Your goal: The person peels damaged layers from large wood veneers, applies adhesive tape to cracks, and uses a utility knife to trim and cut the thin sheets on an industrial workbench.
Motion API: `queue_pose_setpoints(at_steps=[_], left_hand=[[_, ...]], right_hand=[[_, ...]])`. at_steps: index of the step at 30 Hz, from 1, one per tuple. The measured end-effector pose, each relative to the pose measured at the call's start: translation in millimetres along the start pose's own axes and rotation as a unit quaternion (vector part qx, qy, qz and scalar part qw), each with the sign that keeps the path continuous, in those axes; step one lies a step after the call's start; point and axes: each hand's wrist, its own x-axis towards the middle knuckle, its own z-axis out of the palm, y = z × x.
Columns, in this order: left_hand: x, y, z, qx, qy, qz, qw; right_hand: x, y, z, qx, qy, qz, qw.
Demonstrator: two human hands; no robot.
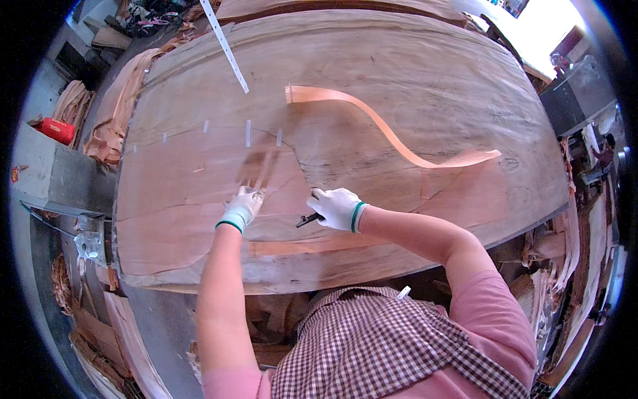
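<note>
Both my hands wear white gloves with green cuffs. My left hand (242, 206) is over a large reddish wood veneer sheet (179, 213), fingers stretched forward and casting a shadow on it. To its right, my right hand (337, 207) is closed round a slim black-handled tool (310, 219); the handle sticks out toward the left hand and its working end is hidden. The sheet's dark curved edge runs up close to this hand. Short white tape strips (248, 133) lie along the sheet's far edge. A long, curled orange veneer strip (382, 126) lies beyond the right hand.
A wide, pale wooden surface (425, 73) carries the veneer. One perforated white tape (226, 46) hangs over its far left part. Bundles of veneer (123, 100) stand at the left, near a red object (54, 131) on a grey cabinet (66, 166). More veneer scraps (565, 233) lean at the right.
</note>
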Motion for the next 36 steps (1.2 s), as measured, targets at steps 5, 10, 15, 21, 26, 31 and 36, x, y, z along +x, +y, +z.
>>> queue_pose_setpoints(at_steps=[5, 10, 15, 21, 26, 31, 36], left_hand=[[0, 31, -26, 0.083, -0.03, 0.08, 0.993], [4, 18, -15, -0.046, -0.03, 0.035, 0.998], [28, -5, 11, -0.021, -0.065, 0.024, 0.997], [36, 19, 2, 0.006, -0.096, 0.029, 0.995], [26, 2, 12, -0.149, -0.01, -0.022, 0.989], [5, 38, -26, 0.102, -0.029, 0.045, 0.993], [-76, 106, -54, 0.16, 0.113, 0.252, 0.948]], right_hand=[[12, 7, 4, -0.037, -0.035, 0.041, 0.998], [53, -4, 21, -0.11, -0.104, 0.059, 0.987], [64, 2, 20, -0.07, -0.138, 0.042, 0.987], [41, 23, 3, -0.041, -0.149, 0.017, 0.988], [-37, 45, -64, 0.054, -0.214, 0.013, 0.975], [-59, 71, -52, 0.039, -0.094, 0.148, 0.984], [-50, 38, 4, 0.213, 0.184, 0.174, 0.944]])
